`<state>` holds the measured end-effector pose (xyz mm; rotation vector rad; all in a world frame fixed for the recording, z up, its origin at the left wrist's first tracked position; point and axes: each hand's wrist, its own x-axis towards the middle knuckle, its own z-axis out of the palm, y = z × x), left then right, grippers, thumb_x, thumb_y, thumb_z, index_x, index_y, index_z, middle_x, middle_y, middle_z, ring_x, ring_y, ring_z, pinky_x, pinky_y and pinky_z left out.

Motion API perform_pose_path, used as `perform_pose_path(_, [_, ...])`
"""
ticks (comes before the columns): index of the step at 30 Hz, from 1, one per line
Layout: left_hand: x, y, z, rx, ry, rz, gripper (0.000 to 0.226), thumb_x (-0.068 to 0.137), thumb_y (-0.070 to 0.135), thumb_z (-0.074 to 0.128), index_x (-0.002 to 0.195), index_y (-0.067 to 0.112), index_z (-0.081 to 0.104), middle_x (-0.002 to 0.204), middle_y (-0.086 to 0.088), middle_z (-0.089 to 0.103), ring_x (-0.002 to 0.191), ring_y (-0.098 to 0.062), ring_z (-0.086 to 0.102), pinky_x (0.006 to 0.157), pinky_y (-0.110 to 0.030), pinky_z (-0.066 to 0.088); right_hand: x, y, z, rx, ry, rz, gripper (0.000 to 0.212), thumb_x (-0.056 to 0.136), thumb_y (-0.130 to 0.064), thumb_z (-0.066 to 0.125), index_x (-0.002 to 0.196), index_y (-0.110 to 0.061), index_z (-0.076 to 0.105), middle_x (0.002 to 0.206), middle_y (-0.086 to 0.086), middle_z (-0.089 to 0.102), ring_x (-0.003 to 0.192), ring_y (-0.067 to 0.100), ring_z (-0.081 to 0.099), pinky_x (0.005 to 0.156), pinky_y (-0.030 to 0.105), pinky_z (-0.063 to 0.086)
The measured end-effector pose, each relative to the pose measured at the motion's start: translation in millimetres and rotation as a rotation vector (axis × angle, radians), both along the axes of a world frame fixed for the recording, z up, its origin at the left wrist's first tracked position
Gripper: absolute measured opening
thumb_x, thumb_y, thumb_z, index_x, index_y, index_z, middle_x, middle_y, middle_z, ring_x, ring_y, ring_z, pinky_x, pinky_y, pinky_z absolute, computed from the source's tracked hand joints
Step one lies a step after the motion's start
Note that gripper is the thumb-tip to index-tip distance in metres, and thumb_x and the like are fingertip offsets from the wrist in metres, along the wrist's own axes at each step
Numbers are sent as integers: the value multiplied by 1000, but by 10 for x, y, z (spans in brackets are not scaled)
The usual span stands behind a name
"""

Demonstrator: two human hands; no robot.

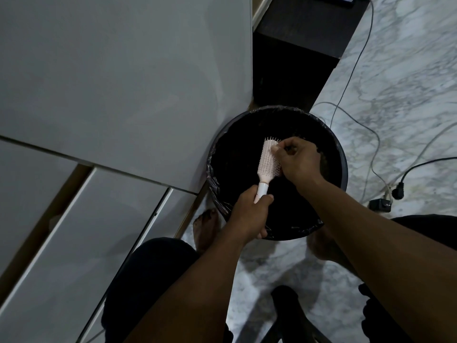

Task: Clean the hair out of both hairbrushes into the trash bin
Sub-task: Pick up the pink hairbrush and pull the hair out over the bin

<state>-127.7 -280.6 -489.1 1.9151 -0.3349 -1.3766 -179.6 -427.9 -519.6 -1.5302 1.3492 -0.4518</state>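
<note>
Pink hairbrush (268, 159) held right over lined trash bin (342, 154). Left hand (249, 214) wrapped tight round handle, right hand (296, 159) pinching at bristles. Looks light, rigid plastic; handle's best hold. Second brush nowhere visible.

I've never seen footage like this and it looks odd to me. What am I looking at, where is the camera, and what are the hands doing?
There is no machine here. The one picture comes from a wide-angle camera worn on a person's head, looking down, so you see their own arms and bare feet. The left hand grips the handle of a pale pink hairbrush, holding it over a round black trash bin lined with a dark bag. The right hand has its fingertips pinched at the bristles near the brush's top, seemingly picking at hair; the hair itself is too small to make out. The bin stands on a marble-patterned floor, beside white cabinet panels. Cables and a plug lie on the floor to the right.
</note>
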Motion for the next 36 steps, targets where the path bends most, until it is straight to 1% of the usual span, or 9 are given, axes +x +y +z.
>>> perform_pose_path(5, [16,5,-5,9,-7,-5,12,101,22,52,92,14,53,67,-6,47,32,-17,43,40,-27,40,-4,-9,-18,-25,61,-21,24,94,-35,64,79,-17,69,68,-5,68,61,11,67,71,36,58])
perform_pose_path(8, [24,7,-7,28,-9,16,16,100,23,52,101,7,55,65,-5,48,30,-16,44,41,-27,40,8,-45,-8,105,18,-145,33,96,-43,55,77,-17,62,74,7,73,63,21,73,71,48,63])
perform_pose_path(11, [26,-1,0,46,-6,11,17,101,23,52,103,7,55,66,-5,49,31,-17,45,42,-27,41,39,-8,50,346,-114,-108,49,84,-55,69,108,-13,55,103,11,70,83,19,72,75,47,63])
perform_pose_path(14, [13,-6,5,51,40,0,16,100,24,52,102,9,56,65,-6,48,34,-17,45,43,-26,42,42,97,53,339,-83,107,83,68,-47,87,132,-18,44,115,-1,58,101,14,64,83,36,60])
perform_pose_path(18, [2,-13,-3,49,70,26,20,100,24,52,106,6,56,66,-6,47,33,-17,44,44,-27,40,43,66,-17,229,-81,49,60,67,-52,85,111,-24,56,100,7,69,93,25,71,78,42,62])
perform_pose_path(23, [4,-9,2,46,53,-2,17,99,24,53,102,8,57,68,-8,50,33,-17,45,38,-22,39,21,-6,-40,82,-50,14,29,89,-47,66,98,-20,60,85,-4,68,78,11,67,69,32,53])
perform_pose_path(29, [15,12,11,44,9,-38,15,99,24,54,104,11,58,63,-6,52,30,-17,46,37,-22,39,-27,-97,-31,126,-62,-80,34,100,-45,45,77,-24,59,69,-3,57,65,12,52,67,37,47])
perform_pose_path(33, [60,-17,-11,75,-21,63,17,100,22,52,106,7,58,65,-5,50,28,-15,45,40,-24,40,-3,-28,122,233,-131,31,18,95,-38,61,93,-22,53,99,14,68,78,25,70,60,41,61])
perform_pose_path(36, [100,-35,-54,76,2,161,11,99,21,52,101,12,58,64,-4,49,27,-13,43,41,-24,38,16,56,164,211,-91,327,26,86,-31,75,96,-11,61,97,13,71,87,28,73,65,46,64])
